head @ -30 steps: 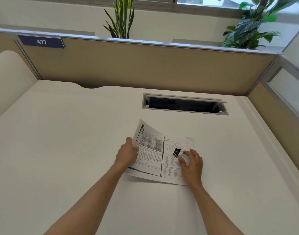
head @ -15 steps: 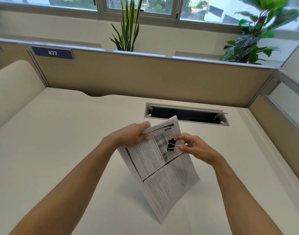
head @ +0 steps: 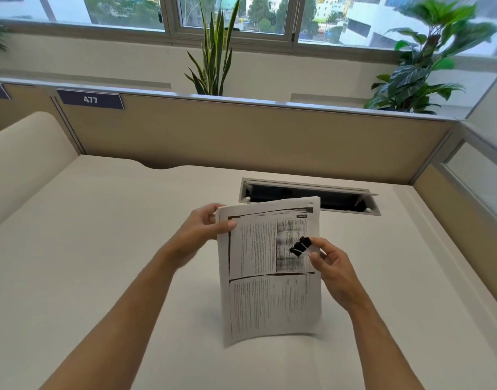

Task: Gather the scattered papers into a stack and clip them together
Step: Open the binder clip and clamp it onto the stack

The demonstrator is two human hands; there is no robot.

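A stack of printed papers stands nearly upright above the white desk, its lower edge close to the surface. My left hand grips the stack at its top left corner. My right hand pinches the wire handles of a black binder clip in front of the sheets' right side. I cannot tell whether the clip's jaws touch the paper.
An open cable tray slot lies in the desk just behind the papers. A tan partition with a "477" label closes the back, with plants beyond it. A side panel bounds the right.
The papers went from flat on the desk to lifted and turned upright and squarer to me. My right hand picked the clip up off the sheets and now holds it at their right side.
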